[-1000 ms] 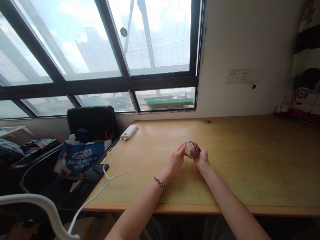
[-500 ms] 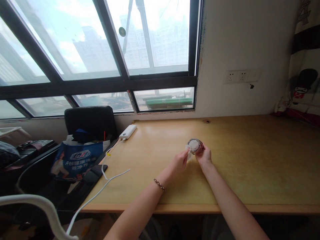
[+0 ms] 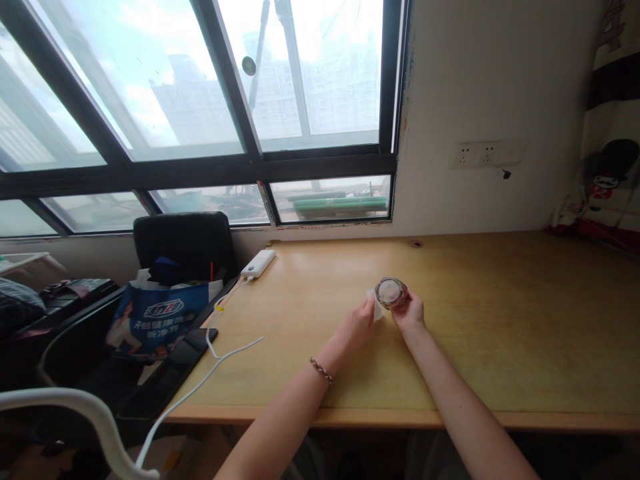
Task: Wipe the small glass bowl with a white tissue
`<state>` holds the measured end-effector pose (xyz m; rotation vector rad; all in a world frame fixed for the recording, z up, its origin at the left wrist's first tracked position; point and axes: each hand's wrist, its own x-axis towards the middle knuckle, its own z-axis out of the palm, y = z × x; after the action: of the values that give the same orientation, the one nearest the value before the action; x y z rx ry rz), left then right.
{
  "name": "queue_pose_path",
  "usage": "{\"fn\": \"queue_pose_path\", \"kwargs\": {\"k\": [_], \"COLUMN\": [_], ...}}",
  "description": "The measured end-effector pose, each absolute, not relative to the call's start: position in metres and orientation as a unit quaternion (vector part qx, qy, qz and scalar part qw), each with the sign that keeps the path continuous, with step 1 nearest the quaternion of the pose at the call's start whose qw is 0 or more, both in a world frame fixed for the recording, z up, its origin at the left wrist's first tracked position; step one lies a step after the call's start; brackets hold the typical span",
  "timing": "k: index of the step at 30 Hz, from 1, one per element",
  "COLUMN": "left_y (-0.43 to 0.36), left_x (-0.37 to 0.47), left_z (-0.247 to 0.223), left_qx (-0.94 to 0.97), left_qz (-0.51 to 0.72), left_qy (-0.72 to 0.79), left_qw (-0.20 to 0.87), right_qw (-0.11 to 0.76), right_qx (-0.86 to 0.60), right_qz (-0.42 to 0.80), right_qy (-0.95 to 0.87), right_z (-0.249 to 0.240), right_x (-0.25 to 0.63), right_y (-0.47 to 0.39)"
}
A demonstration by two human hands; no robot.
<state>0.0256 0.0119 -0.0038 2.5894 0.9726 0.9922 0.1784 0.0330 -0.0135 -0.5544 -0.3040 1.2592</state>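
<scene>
My right hand (image 3: 411, 312) is wrapped round a small glass jar (image 3: 390, 291), its round pale end tilted up toward me and its reddish side partly hidden by my fingers. Pinched in my left hand (image 3: 356, 324) is a thin white tissue (image 3: 379, 311), with a corner sticking out beside the jar. The left fingers are just left of the jar's rim; whether the tissue touches the glass I cannot tell. Both hands are over the wooden table (image 3: 490, 320).
A white power bank (image 3: 258, 264) lies at the table's back left, with a white cable (image 3: 215, 360) running down the left side. A blue shopping bag (image 3: 163, 320) sits on a black chair (image 3: 184, 247) at the left. A white curved tube (image 3: 85, 403) crosses the lower left corner.
My left hand has drawn the tissue off the jar's round end, slightly left and down. My right hand keeps hold of the jar. The whole view has shifted slightly.
</scene>
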Motion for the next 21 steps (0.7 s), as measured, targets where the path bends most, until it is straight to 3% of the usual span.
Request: {"fn": "queue_pose_path", "kwargs": {"k": [7, 21], "left_y": [0.012, -0.006], "left_x": [0.03, 0.036], "left_z": [-0.006, 0.016], "left_qx": [0.867, 0.927], "left_qz": [0.384, 0.335], "left_qy": [0.309, 0.162], "left_qw": [0.066, 0.05], "right_qw": [0.757, 0.755], "right_qx": [-0.254, -0.233], "right_qz": [0.584, 0.609], "right_qy": [-0.145, -0.067], "right_z": [-0.013, -0.01], "right_x": [0.179, 0.175], "right_y": [0.034, 0.034]}}
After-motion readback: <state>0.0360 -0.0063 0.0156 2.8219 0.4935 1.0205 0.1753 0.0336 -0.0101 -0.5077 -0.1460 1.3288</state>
